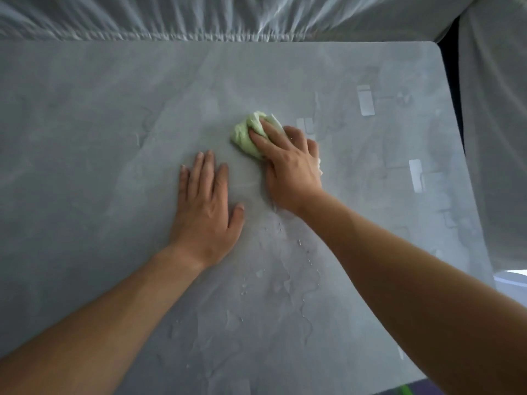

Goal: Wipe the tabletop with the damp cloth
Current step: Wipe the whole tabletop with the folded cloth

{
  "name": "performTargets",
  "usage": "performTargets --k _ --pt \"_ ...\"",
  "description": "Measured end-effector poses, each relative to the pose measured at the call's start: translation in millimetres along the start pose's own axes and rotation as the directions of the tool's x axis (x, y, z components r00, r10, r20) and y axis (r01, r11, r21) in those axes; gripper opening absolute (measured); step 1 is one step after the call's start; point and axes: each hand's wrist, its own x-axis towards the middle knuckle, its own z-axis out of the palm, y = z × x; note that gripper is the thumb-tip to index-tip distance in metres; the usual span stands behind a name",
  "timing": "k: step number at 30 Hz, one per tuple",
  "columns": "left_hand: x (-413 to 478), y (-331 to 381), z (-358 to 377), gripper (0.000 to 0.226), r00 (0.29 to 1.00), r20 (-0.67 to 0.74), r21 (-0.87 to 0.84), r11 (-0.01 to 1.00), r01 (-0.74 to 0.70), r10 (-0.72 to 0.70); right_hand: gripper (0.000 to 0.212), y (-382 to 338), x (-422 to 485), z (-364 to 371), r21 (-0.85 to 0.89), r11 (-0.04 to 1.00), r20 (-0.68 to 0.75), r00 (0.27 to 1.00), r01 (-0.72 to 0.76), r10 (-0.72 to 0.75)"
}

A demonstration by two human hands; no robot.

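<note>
where the right grip (288, 166) presses, the cloth (245, 135) lies bunched beneath it.

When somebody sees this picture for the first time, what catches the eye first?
The pale green cloth, bunched under the right hand near the middle of the grey tabletop. Left of it, the left hand lies flat on the surface, and water streaks glisten nearer the person.
</note>
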Motion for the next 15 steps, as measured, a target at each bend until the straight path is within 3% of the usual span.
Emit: performTargets --k 2,7,9,13,15 --pt "-1 -2 0 0.072 1.0 0.001 0.026 1.0 0.0 0.0 0.055 -8 -16 4 0.009 0.999 -0.026 0.999 0.042 -0.042" --pt "-20 16 6 0.072 0.998 -0.001 0.092 0.994 0.062 -0.062 0.053 22 -83 -2 0.036 0.95 0.052 0.949 0.31 -0.311" --pt "-28 25 10 0.072 0.996 0.001 0.103 0.991 0.09 -0.091 0.052 50 -70 -11 -0.029 0.966 0.045 0.966 0.256 -0.255" --pt "-36 33 14 0.072 0.991 -0.001 0.119 0.984 0.135 -0.135 0.049 72 -56 -21 -0.02 0.998 -0.046 0.997 -0.067 0.066" --pt "-38 33 14 0.072 0.99 0.003 0.138 0.981 0.137 -0.139 0.05 58 -88 -14 -0.016 1.0 -0.05 0.999 -0.021 0.02"
